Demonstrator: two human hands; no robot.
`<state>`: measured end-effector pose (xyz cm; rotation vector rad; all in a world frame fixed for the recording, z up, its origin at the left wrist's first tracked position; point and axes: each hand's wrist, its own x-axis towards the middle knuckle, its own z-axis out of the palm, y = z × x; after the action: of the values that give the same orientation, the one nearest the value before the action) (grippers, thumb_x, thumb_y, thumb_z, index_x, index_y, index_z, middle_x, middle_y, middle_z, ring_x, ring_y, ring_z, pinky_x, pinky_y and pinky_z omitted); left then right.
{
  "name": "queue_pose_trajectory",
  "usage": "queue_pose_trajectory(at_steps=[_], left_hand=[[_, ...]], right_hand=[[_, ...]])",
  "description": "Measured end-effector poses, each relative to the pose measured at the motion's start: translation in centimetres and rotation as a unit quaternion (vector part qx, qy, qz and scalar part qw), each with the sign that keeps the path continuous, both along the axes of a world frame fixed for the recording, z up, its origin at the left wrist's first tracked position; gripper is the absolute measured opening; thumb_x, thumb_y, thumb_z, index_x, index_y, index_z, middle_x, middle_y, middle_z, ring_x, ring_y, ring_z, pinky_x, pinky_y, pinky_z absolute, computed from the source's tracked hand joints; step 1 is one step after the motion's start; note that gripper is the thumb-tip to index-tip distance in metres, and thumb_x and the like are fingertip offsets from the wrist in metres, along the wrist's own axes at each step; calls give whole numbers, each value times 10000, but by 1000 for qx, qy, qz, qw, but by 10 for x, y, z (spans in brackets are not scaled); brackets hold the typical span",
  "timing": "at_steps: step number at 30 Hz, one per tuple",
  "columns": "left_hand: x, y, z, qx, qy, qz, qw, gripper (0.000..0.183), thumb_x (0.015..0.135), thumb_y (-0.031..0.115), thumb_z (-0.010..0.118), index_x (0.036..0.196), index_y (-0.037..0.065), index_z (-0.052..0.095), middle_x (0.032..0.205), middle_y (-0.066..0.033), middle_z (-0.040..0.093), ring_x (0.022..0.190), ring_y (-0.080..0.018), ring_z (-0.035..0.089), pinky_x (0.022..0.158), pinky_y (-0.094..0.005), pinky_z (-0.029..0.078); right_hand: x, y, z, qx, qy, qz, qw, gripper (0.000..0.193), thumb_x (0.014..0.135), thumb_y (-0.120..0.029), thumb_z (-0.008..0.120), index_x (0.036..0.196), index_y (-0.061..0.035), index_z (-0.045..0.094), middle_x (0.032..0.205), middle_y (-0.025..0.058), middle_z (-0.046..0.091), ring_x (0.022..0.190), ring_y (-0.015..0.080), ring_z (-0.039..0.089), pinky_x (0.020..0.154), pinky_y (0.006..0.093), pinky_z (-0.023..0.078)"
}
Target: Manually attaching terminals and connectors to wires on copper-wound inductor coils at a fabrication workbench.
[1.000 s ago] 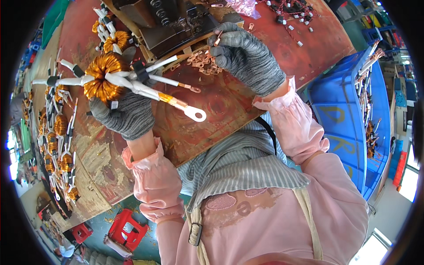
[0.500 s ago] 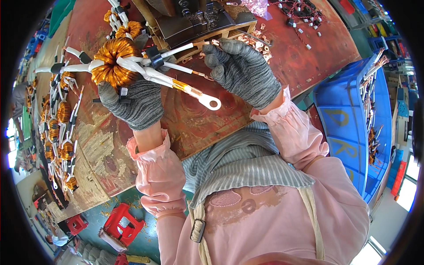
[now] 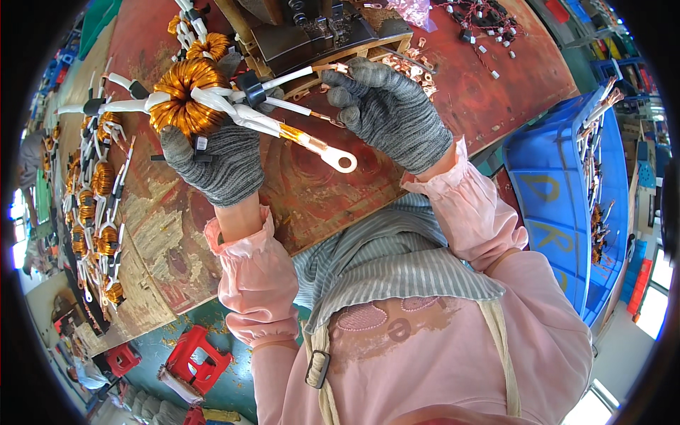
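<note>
My left hand (image 3: 212, 159), in a grey knit glove, grips a copper-wound toroid coil (image 3: 185, 95) with several white-sleeved leads. One lead ends in a ring terminal (image 3: 340, 160) that sticks out to the right. My right hand (image 3: 389, 110), also gloved, pinches the tip of another white lead (image 3: 297, 73), where a small copper terminal (image 3: 342, 68) sits, close to the dark crimping fixture (image 3: 319, 32). A thinner lead (image 3: 301, 111) runs between both hands.
A worn reddish workbench (image 3: 312, 191) lies under the hands. Loose copper terminals (image 3: 411, 67) lie by the fixture. A row of finished coils (image 3: 95, 205) lines the left edge. A blue crate (image 3: 559, 184) with parts stands right; a red stool (image 3: 198, 358) is below.
Both hands moved up and toward the fixture with the coil. My right hand now pinches the upper lead's tip at the fixture.
</note>
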<state>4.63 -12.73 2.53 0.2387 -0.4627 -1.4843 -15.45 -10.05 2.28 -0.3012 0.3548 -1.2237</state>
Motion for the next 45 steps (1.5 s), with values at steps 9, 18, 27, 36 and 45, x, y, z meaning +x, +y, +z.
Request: queue_pose_trajectory(at_steps=[9,18,27,36,45], left_hand=[[-4,-1,-2,19,1,24,1000,617,596,293,700,1114,81,440,1105,-115,462,1032,-306,419,871,-434,361],[-16,-2,4,-44,23,-58,997,556,671,366,627,1105,70,444,1049,-125,491,941,-291,475,861,-426,368],[-22,-24,10,-16,-148,35,988,677,598,417,682,1127,85,420,1054,-94,496,934,-287,485,822,-464,396],[-18,-31,2,-15,-198,-33,979,706,594,419,691,1152,95,406,1062,-127,495,934,-308,501,803,-539,393],[-19,-38,-3,-44,-176,12,983,634,644,398,664,1146,97,420,1092,-97,487,952,-282,496,818,-491,388]], right_hand=[[-5,-2,11,-86,155,-43,983,193,797,-114,519,950,1,548,915,100,581,796,180,578,648,241,468],[-11,-24,16,-144,305,-92,937,175,744,-100,606,892,-13,570,772,39,579,665,102,554,605,204,455],[-30,-59,16,-226,408,-109,878,163,718,-113,636,829,-5,586,713,28,579,591,86,543,548,187,453],[-49,-82,20,-229,373,-45,898,190,733,-96,616,877,19,571,772,87,599,625,115,578,569,204,493],[-49,-96,18,-233,404,2,884,220,762,-128,588,913,26,547,770,79,595,654,116,585,563,192,487]])
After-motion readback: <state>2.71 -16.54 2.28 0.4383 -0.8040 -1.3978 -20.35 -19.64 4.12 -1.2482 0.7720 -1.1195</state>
